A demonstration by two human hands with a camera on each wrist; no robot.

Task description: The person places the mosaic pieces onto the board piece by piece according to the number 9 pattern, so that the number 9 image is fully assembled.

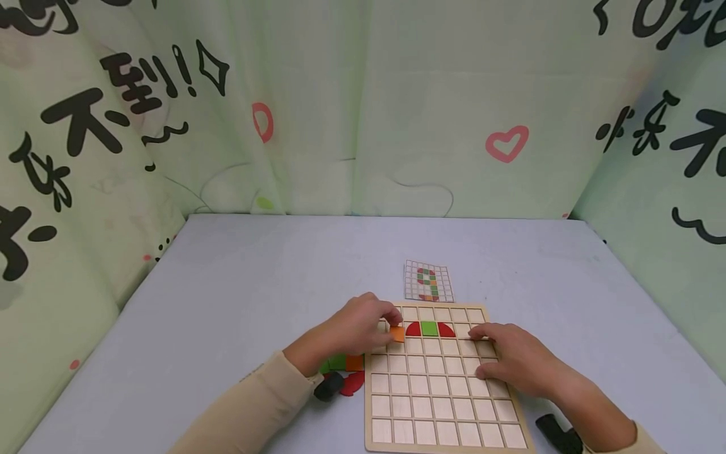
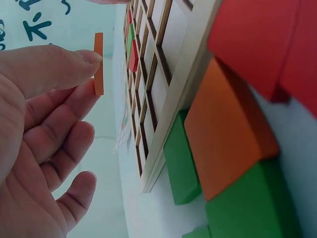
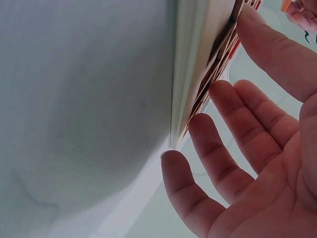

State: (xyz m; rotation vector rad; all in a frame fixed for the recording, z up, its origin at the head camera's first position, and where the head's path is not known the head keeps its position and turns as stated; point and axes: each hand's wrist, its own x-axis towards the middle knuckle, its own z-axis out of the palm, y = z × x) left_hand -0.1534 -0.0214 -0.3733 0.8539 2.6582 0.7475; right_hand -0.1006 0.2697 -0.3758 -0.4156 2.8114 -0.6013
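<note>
My left hand (image 1: pixel 363 323) pinches an orange square tile (image 1: pixel 397 333) between thumb and fingertip, above the upper left of a wooden grid board (image 1: pixel 426 386). In the left wrist view that orange tile (image 2: pixel 99 64) is seen edge-on, raised off the board. Set in a row near the board's top are a red quarter-round tile (image 1: pixel 413 329), a green square tile (image 1: pixel 429 329) and a second red quarter-round tile (image 1: pixel 447 330). My right hand (image 1: pixel 518 356) rests on the board's right edge with its fingers spread and relaxed; the right wrist view shows its fingertips at the frame.
Loose green tiles (image 1: pixel 336 362), an orange tile (image 1: pixel 355 362) and red tiles (image 1: pixel 353 383) lie left of the board, partly under my left forearm. A pattern card (image 1: pixel 429 282) with a coloured grid figure lies beyond the board. Printed curtains (image 1: pixel 431 113) surround the table.
</note>
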